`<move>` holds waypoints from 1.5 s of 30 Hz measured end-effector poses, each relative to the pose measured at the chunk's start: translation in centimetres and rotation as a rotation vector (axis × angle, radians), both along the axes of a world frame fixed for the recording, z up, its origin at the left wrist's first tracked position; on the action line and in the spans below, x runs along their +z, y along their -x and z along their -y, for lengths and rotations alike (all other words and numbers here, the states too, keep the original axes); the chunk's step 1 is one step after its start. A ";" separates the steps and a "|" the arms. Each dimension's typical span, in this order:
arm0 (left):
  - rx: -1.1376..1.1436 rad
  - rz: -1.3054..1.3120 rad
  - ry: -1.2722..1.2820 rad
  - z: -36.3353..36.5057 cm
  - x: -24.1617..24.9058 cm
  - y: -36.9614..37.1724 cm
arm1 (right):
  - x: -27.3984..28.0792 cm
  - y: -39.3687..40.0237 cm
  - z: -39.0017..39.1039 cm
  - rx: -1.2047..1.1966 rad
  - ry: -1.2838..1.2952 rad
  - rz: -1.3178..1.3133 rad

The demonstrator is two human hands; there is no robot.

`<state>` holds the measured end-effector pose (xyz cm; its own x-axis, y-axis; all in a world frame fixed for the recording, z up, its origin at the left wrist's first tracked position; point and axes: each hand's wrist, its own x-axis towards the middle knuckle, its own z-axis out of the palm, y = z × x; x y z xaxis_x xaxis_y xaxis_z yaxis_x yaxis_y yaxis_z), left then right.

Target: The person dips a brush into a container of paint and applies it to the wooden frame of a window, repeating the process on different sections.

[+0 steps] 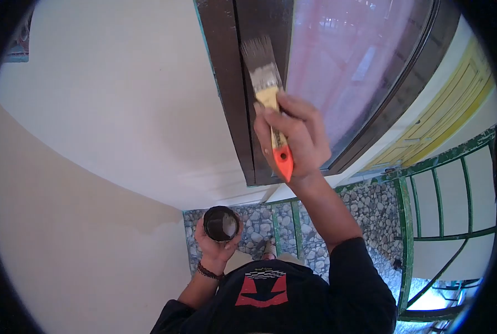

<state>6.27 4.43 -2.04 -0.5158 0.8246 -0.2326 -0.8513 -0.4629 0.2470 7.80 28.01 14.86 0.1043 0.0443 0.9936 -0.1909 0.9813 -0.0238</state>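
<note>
My right hand (298,133) is closed around the handle of a flat paintbrush (267,83) with a yellow handle and an orange end. Its dark bristles point up and overlap the dark brown window frame (226,78) in this view. Down by my waist, my left hand (218,247) holds a small round cup of dark paint (221,224), its opening facing up. Dark paint coats the inside of the cup, with a lighter patch showing within.
Pinkish glass (343,67) fills the window. Cream wall (120,100) lies to the left. Green metal railing (407,239) curves along the right, near a yellow door (438,117). Pebbled floor (371,214) is below, with green bars (276,228) close to my feet.
</note>
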 end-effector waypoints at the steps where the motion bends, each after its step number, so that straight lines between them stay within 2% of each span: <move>1: 0.003 0.027 0.009 0.1 -0.2 0.1 | -1.7 -0.2 0.1 -0.022 0.019 0.056; 5: -0.017 -0.016 -0.028 0.4 -0.4 0.6 | -4.3 -1.6 1.0 -0.010 0.057 0.152; 8: -0.005 0.015 0.055 0.8 -0.2 0.5 | 0.6 -1.5 1.4 -0.102 0.009 0.038; 10: -0.039 -0.030 -0.025 0.5 -0.1 0.6 | 1.7 -0.5 0.8 -0.083 -0.017 0.005; 13: -0.012 0.028 -0.029 0.4 -0.2 0.4 | -0.8 -0.4 0.9 -0.089 0.040 0.121; 15: 0.002 0.058 0.015 0.3 0.8 0.2 | -5.2 -1.2 1.3 -0.064 0.101 0.163; 17: 0.019 0.091 0.051 -0.1 1.2 0.2 | -7.4 -2.1 1.7 -0.027 0.151 0.199; 21: 0.026 0.090 0.114 0.0 1.2 0.0 | -2.7 -2.1 1.4 -0.110 0.096 0.061; 22: 0.032 0.105 0.111 -0.2 1.3 -0.1 | -3.0 -1.5 0.9 -0.112 0.101 0.067; 24: 0.031 0.128 0.083 -0.3 1.6 -0.3 | -5.1 -0.5 0.1 -0.111 0.134 0.047; 27: 0.028 0.133 0.105 -0.4 1.5 -0.2 | -12.6 -2.6 1.0 -0.091 0.239 0.228; 29: 0.014 0.070 0.038 -0.4 1.2 -0.2 | -14.3 -4.5 2.0 -0.048 0.320 0.319; 31: 0.034 0.096 0.065 -0.4 1.3 -0.3 | -13.8 -5.9 2.7 0.051 0.514 0.526; 34: 0.064 0.146 0.108 -0.5 1.6 -0.5 | -9.8 -4.6 0.1 0.018 0.415 0.553; 39: 0.100 0.157 0.125 -0.7 1.6 -0.8 | -0.9 -3.3 -0.9 0.022 0.212 0.311; 40: 0.078 0.119 0.062 -0.5 1.0 -0.6 | 0.2 -3.4 -0.9 -0.013 0.134 0.208; 41: 0.058 0.079 -0.003 -0.5 0.7 -0.5 | 0.7 -3.4 -0.9 -0.046 0.055 0.102; 42: 0.062 0.081 -0.002 -0.5 0.8 -0.6 | 0.7 -3.3 -0.7 -0.042 0.055 0.105; 45: 0.093 0.125 0.077 -0.4 1.1 -0.7 | -0.6 -2.4 -0.4 -0.139 0.091 -0.016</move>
